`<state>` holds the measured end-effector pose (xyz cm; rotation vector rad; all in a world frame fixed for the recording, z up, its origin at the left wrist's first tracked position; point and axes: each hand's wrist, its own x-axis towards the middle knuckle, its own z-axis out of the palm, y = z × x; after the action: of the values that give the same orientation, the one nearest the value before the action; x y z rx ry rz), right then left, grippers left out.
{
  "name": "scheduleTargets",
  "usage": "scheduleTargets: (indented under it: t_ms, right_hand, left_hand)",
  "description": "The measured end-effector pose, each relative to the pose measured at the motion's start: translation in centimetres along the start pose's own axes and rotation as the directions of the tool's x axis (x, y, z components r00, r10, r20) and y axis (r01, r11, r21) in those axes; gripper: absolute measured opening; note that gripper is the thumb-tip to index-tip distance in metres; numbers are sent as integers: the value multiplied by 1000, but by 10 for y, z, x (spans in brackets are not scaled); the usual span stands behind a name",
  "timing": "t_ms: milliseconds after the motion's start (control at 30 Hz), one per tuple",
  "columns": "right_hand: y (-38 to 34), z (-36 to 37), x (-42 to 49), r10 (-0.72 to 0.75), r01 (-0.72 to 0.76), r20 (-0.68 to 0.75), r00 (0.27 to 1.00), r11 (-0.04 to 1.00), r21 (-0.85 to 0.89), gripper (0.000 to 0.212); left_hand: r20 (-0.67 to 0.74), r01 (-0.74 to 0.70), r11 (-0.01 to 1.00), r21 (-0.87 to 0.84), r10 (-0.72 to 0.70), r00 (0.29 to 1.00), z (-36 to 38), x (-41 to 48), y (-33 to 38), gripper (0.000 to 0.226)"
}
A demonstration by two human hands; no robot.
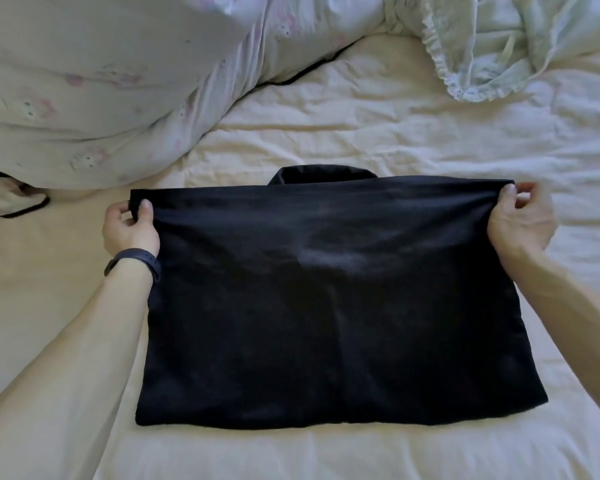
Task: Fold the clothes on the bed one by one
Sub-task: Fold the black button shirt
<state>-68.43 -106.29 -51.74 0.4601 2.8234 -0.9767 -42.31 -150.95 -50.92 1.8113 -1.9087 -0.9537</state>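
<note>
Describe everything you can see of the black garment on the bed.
The black garment is soft, matte fabric, folded into a wide rectangle that lies flat on the cream bed sheet. A collar-like band sticks out past the middle of its far edge. The left hand pinches its far left corner and the right hand its far right corner; the edge between them looks stretched straight.

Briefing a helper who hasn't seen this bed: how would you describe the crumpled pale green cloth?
On the cream bed sheet, look past the black garment to the far right corner. The pale green cloth lies bunched there; its ruffled edge sets it apart from the printed duvet at left.
</note>
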Motion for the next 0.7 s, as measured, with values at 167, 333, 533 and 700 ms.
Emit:
scheduleTargets:
  t_ms: [167, 333, 533, 700]
  right_hand:
    - [-8, 9, 10, 3, -4, -14, 1000, 999, -54, 30]
    - [-21, 12, 24, -21, 20, -17, 1000, 999, -43, 28]
    - [-19, 21, 33, -20, 21, 12, 1000, 997, -81, 31]
    - [-17, 19, -12, -41, 38, -15, 999, 986, -160, 61]
  left_hand:
    - [-20, 27, 999, 34, -26, 999, 14, 6, 0, 31]
    - [-90, 2, 1000, 14, -1, 996, 20, 12, 13, 33]
    - [-45, 0, 999, 53, 3, 999, 27, 15, 12, 36]
    - [-73, -160, 933, 323, 193, 979, 29, -36, 7, 64]
